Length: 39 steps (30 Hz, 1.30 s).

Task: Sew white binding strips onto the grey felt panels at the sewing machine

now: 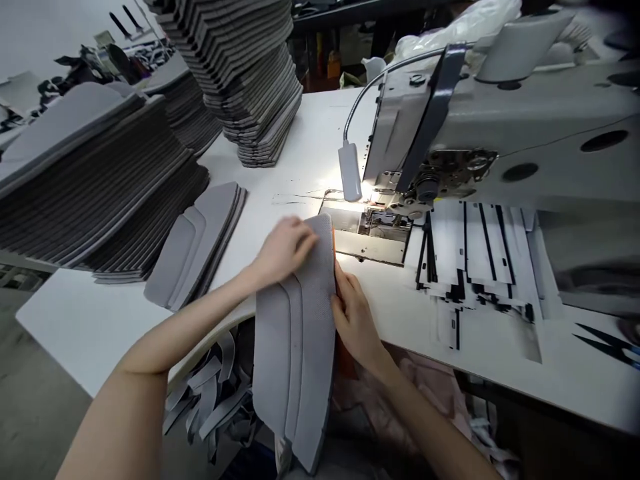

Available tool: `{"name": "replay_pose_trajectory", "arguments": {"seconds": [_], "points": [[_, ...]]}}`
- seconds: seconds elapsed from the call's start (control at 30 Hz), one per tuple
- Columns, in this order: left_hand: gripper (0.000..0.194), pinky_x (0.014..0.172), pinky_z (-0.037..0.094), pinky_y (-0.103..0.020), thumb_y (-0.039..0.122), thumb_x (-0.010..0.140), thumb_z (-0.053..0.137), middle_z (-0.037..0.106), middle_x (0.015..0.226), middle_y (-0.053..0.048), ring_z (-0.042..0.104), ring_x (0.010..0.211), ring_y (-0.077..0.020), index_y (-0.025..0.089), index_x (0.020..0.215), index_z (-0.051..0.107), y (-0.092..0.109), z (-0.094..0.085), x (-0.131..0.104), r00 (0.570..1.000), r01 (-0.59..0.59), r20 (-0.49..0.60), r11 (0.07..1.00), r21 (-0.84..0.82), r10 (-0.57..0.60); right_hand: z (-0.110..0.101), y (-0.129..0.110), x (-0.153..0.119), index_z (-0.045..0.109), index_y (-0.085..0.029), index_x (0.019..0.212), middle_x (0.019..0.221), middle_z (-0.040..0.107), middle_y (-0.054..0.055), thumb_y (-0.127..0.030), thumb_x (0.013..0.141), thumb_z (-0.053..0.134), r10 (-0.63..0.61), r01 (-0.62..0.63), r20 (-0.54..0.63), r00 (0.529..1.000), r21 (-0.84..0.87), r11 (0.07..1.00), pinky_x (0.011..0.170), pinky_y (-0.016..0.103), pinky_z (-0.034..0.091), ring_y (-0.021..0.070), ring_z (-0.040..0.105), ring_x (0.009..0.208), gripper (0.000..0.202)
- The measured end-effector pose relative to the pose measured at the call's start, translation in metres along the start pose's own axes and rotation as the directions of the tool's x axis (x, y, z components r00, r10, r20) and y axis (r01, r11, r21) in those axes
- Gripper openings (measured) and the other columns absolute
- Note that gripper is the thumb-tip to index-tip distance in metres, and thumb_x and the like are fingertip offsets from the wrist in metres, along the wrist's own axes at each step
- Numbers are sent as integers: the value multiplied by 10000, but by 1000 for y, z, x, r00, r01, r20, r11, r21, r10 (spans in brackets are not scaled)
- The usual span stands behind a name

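A grey padded fabric panel [315,313] with curved stitched ridges hangs partly over the table's front edge, its far end near the sewing machine's needle plate [370,247]. My right hand [353,310] grips the panel's right edge, thumb on top and the other fingers behind it. An orange strip [334,241] shows along that edge. Over the panel's upper left part is my left hand [287,247], its fingers smeared by motion; whether it touches the fabric I cannot tell.
The sewing machine [500,133] stands at right with a small lamp [350,172]. White strips with black edging [475,247] and scissors [610,343] lie beneath and beside it. Tall stacks of grey panels [250,80] and a few panels [200,233] sit left. Fabric offcuts [215,393] hang below.
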State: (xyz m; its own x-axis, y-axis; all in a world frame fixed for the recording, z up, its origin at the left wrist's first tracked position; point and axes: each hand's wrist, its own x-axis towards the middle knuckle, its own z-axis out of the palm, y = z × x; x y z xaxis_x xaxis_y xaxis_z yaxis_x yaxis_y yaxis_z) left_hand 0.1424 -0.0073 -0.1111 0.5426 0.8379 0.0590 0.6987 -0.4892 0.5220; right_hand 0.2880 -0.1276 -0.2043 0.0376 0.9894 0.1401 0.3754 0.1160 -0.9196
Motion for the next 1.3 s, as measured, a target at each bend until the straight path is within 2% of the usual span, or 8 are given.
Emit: {"name": "replay_pose_trajectory", "arguments": {"seconds": [0.07, 0.17, 0.23, 0.37, 0.47, 0.83, 1.03, 1.3], "points": [[295, 1042, 408, -414, 360, 945, 436, 603, 1211, -121, 534, 1166, -260, 163, 1071, 616, -20, -2, 30, 999, -17, -33, 1000, 20, 17, 1, 1, -1, 305, -254, 1559, 1158, 557, 95, -110, 914, 321, -41, 41, -4, 999, -19, 999, 917, 351, 517, 195, 575, 1056, 662], [374, 939, 467, -365, 438, 929, 462, 645, 1163, -98, 590, 1063, -236, 147, 1068, 651, -39, -3, 64, 947, 36, 319, 978, -208, 33, 2, 2, -2, 251, -233, 1581, 1151, 550, 99, -92, 907, 306, -70, 70, 9, 998, -40, 997, 842, 311, 534, 181, 580, 987, 691], [349, 836, 491, -321, 447, 854, 583, 690, 1027, -76, 623, 928, -204, 135, 960, 699, -43, 1, 77, 902, 144, 430, 916, -375, 35, 1, 1, -2, 217, -209, 1591, 1109, 555, 101, -91, 903, 303, -67, 67, 8, 998, -85, 994, 753, 294, 538, 178, 578, 891, 703], [294, 719, 495, -282, 300, 645, 785, 708, 834, -45, 632, 763, -160, 126, 874, 725, -42, 22, 92, 930, 292, 356, 766, -573, -88, -9, -3, -1, 347, -156, 1546, 924, 599, 92, -152, 917, 378, -30, 24, -10, 999, -368, 929, 691, 330, 510, 218, 563, 793, 630], [299, 672, 483, -274, 213, 572, 824, 678, 704, -24, 608, 667, -140, 113, 832, 714, -40, 42, 100, 936, 321, 314, 759, -566, -161, -16, -5, 0, 513, -144, 1445, 804, 626, 71, -208, 942, 434, 50, -32, 22, 998, -507, 861, 656, 326, 475, 222, 579, 745, 513], [254, 758, 524, -290, 231, 559, 837, 700, 740, -30, 629, 716, -143, 122, 762, 732, -39, 59, 111, 956, 233, 277, 822, -520, -96, -23, 1, 8, 508, -59, 1442, 749, 655, 48, -120, 923, 439, 99, -46, 88, 991, -473, 880, 578, 269, 411, 167, 585, 622, 527], [231, 673, 517, -258, 223, 557, 835, 652, 651, -3, 596, 648, -126, 127, 731, 716, -32, 62, 116, 943, 299, 282, 822, -484, -177, -26, 3, 10, 529, -41, 1424, 712, 630, 32, -104, 900, 472, 96, -62, 58, 994, -430, 901, 562, 274, 403, 155, 557, 580, 531], [243, 713, 529, -265, 91, 569, 816, 593, 646, 31, 566, 639, -104, 141, 676, 603, -24, 89, 146, 932, 358, 236, 799, -482, -275, -39, 14, 18, 564, -14, 1382, 644, 569, 7, -99, 886, 458, 28, -46, -50, 998, -410, 911, 510, 253, 392, 134, 496, 527, 514]]}}
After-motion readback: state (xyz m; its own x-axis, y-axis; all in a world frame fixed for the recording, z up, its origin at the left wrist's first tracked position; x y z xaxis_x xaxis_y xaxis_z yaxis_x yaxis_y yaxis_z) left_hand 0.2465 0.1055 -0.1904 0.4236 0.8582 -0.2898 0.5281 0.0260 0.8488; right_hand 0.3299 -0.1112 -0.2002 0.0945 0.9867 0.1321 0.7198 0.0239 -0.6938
